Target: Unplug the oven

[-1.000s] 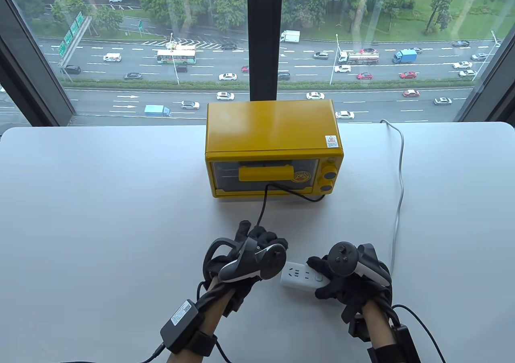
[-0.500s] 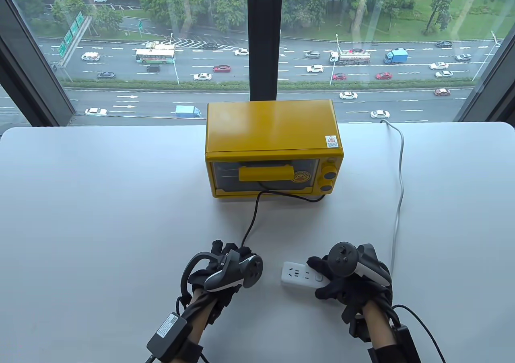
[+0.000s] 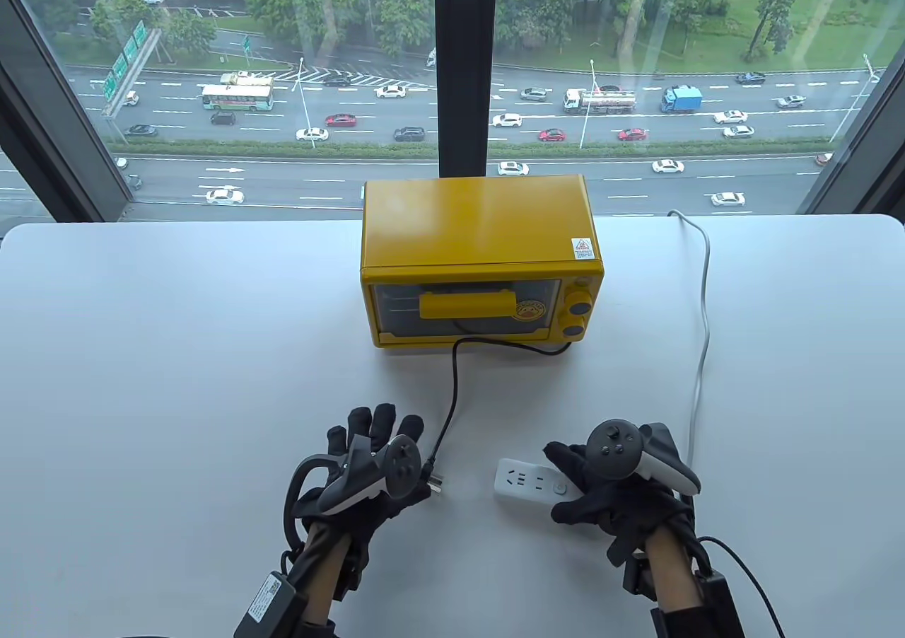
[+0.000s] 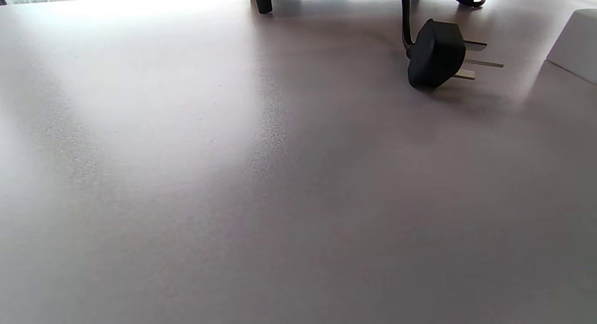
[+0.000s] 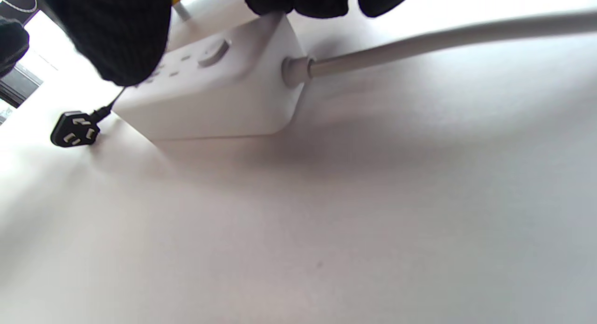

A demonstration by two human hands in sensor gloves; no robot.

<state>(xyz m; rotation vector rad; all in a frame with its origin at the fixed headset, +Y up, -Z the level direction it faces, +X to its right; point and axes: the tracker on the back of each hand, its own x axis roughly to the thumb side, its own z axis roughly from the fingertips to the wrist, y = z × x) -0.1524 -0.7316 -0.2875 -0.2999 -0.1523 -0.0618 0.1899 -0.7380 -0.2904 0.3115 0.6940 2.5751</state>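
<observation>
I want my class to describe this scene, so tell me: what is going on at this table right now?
A person in sensor gloves is unplugging a yellow oven. The black plug lies on the table, out of the white power strip, prongs bare. The left hand is open beside the plug, fingers spread, not holding it. The right hand rests on the strip, steadying it. The strip's grey cable runs toward the window.

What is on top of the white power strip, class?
The right hand rests on the power strip's right end, fingers on its top. The sockets at its left end lie bare; the black plug lies apart on the table. The covered part is hidden.
</observation>
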